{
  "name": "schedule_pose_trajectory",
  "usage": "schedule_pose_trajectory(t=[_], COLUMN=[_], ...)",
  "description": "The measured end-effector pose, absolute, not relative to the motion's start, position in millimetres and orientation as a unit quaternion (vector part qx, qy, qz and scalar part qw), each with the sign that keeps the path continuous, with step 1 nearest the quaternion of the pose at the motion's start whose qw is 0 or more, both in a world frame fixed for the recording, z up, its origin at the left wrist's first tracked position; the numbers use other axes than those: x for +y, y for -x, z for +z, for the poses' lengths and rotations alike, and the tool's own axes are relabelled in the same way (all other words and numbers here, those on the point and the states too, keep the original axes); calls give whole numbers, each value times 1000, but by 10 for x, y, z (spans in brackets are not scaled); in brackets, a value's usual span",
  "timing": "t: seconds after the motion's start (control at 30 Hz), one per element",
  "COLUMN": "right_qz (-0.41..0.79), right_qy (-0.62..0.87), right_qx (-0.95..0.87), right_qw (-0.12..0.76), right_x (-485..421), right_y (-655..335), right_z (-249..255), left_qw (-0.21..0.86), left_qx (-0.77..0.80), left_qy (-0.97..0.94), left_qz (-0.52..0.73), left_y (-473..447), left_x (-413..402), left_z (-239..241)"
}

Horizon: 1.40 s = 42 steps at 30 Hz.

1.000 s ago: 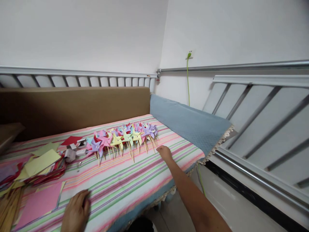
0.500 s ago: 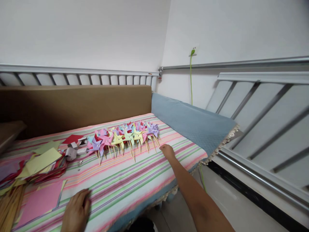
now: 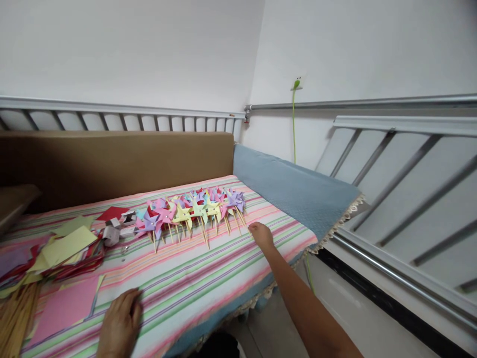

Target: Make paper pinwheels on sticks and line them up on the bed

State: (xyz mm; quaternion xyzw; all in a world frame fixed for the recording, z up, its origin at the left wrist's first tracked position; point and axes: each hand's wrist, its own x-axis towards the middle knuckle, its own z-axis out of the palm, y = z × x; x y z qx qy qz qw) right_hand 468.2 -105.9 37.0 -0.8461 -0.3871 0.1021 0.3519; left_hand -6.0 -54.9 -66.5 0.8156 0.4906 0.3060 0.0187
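A row of several paper pinwheels (image 3: 194,211) on thin wooden sticks lies across a striped cloth (image 3: 208,273) on a low surface. My right hand (image 3: 262,234) reaches far out and rests on the cloth just right of the row's end. Its fingers are curled under and I see nothing in them. My left hand (image 3: 119,324) lies flat on the cloth near the front edge, fingers stretched out, beside a pink paper sheet (image 3: 63,308).
Stacks of coloured paper (image 3: 55,251) and a bundle of wooden sticks (image 3: 15,318) lie at the left. A brown board (image 3: 112,161) stands behind, a blue cloth (image 3: 294,191) lies to the right, and metal rails (image 3: 402,159) run along the walls.
My right hand has drawn back slightly from the pinwheel sticks toward me. My left hand has stayed in place.
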Motion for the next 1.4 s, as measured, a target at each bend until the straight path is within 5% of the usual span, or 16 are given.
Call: schedule_pose_trajectory(t=[0.27, 0.57, 0.73, 0.97, 1.4], right_qz=[194, 367, 405, 413, 413], right_qy=[711, 570, 559, 567, 575], right_qx=[-496, -615, -629, -629, -631], right_qw=[460, 403, 358, 335, 317], right_x=[-986, -475, -358, -239, -202], right_y=[-3152, -1426, -1212, -1128, -1137], right_z=[470, 270, 14, -320, -337], left_qw=[65, 170, 105, 6, 35], left_qx=[508, 498, 566, 703, 712], left_qy=[-785, -717, -626, -626, -622], left_qz=[349, 457, 525, 337, 324], left_y=[-72, -29, 459, 750, 721], left_x=[-786, -817, -572, -364, -365], left_z=[-438, -397, -151, -236, -363])
